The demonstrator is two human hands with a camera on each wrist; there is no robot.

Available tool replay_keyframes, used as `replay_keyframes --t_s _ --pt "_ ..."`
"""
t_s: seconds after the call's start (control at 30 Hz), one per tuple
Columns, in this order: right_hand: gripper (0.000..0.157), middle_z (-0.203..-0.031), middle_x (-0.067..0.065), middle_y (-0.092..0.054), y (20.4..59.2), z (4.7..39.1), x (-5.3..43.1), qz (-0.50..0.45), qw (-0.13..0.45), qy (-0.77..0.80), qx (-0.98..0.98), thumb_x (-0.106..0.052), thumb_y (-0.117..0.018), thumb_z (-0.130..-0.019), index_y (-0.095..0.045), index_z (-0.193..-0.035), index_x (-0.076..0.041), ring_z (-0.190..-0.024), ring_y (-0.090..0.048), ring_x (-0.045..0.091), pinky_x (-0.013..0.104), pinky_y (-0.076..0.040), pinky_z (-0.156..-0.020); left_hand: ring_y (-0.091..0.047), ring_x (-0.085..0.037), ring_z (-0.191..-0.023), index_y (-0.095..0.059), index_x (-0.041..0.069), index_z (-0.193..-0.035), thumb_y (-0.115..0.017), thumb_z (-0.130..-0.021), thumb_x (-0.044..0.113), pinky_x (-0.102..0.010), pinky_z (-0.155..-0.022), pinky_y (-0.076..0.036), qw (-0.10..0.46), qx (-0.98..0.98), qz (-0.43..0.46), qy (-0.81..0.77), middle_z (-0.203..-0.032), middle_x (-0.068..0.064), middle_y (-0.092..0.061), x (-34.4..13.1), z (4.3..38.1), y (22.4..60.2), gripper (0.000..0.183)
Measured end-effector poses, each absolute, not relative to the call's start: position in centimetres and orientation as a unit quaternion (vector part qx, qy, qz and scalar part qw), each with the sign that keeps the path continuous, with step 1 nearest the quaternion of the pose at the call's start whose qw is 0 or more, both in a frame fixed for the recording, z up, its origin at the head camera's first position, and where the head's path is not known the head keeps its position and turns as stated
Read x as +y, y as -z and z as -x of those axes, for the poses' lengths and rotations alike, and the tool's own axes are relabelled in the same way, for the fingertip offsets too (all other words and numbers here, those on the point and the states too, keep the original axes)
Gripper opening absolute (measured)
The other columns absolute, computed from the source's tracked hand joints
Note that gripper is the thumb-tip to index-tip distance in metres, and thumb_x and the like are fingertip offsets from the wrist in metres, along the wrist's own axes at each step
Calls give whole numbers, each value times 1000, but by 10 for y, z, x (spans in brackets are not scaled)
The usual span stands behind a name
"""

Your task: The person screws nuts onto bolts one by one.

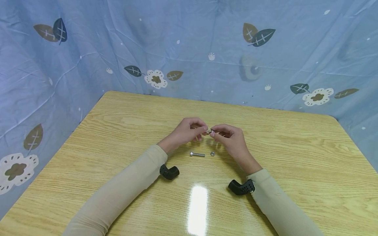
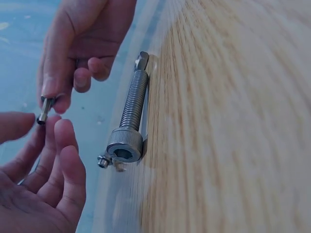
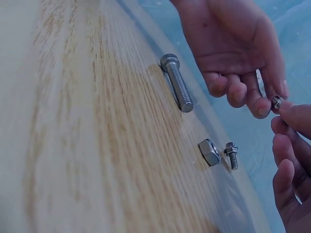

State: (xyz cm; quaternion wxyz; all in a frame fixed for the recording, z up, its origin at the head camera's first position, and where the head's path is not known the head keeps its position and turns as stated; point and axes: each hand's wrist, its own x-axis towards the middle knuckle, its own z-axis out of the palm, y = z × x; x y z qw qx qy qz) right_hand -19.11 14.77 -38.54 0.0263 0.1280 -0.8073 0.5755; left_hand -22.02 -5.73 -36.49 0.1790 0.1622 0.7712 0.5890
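Note:
Above the table my left hand (image 1: 189, 130) and right hand (image 1: 231, 137) meet, fingertips together at a small metal bolt (image 2: 45, 111). Its socket end faces my left fingertips in the left wrist view; the right thumb and forefinger pinch the other end, partly covering it. In the right wrist view the left fingers pinch this small bolt (image 3: 277, 102) too. On the table in front of the hands lie a large socket-head bolt (image 1: 197, 154), its head to the left, and a hex nut (image 1: 212, 153) right of its tip.
A second small bolt with a nut on it (image 3: 232, 154) lies on the wooden table (image 1: 141, 111), beyond the hex nut in the right wrist view. A blue patterned cloth (image 1: 189, 42) hangs behind the table. Black wrist mounts (image 1: 242, 187) sit on the sleeves.

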Motion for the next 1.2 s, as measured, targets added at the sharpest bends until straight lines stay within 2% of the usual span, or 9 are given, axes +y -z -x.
replay_keyframes --t_s 0.13,0.33,0.53,0.67,0.8,1.0,1.2 --pt "26 -95 -5 -69 385 191 148 -129 30 -573 -809 -24 -71 -89 -71 -111 -9 -83 -68 29 34 -57 -70 -65 -33 -84 -66 13 -105 -58 -98 23 -33 -65 -52 178 767 -163 -594 -106 -18 -68 -57 220 364 14" --pt "25 -91 -7 -69 385 191 148 -129 29 -581 -803 -24 -71 -89 -71 -109 -9 -81 -68 30 35 -57 -70 -64 -37 -87 -66 14 -104 -63 -95 19 -38 -69 -53 157 770 -177 -592 -102 -15 -66 -57 219 362 11" --pt "25 -89 -7 -68 383 190 147 -129 27 -581 -803 -26 -71 -89 -71 -109 -10 -79 -66 28 36 -56 -68 -63 -40 -90 -66 12 -106 -65 -91 10 -39 -67 -50 153 759 -190 -604 -101 -13 -66 -58 218 363 15" --pt "24 -88 -8 -68 383 190 147 -132 30 -584 -801 -24 -71 -89 -71 -109 -10 -77 -65 28 36 -56 -66 -64 -38 -92 -65 13 -109 -65 -93 19 -40 -70 -52 160 758 -186 -604 -107 -9 -66 -58 219 364 17" --pt "24 -89 -9 -69 383 190 147 -132 32 -584 -800 -23 -72 -89 -71 -109 -9 -77 -66 31 35 -56 -66 -65 -37 -88 -66 13 -108 -60 -97 27 -39 -68 -54 158 765 -176 -599 -106 -13 -68 -58 222 367 19" --pt "24 -90 -11 -69 382 190 146 -133 36 -579 -803 -23 -71 -89 -71 -108 -10 -76 -65 26 33 -55 -66 -64 -38 -84 -68 12 -102 -61 -97 22 -35 -63 -52 151 766 -175 -600 -102 -19 -70 -58 222 367 14" --pt "24 -91 -10 -68 384 190 146 -132 36 -575 -807 -23 -71 -89 -72 -109 -10 -75 -65 20 33 -55 -66 -65 -35 -88 -68 15 -101 -68 -92 19 -38 -70 -53 145 764 -177 -603 -100 -12 -68 -58 222 367 11"
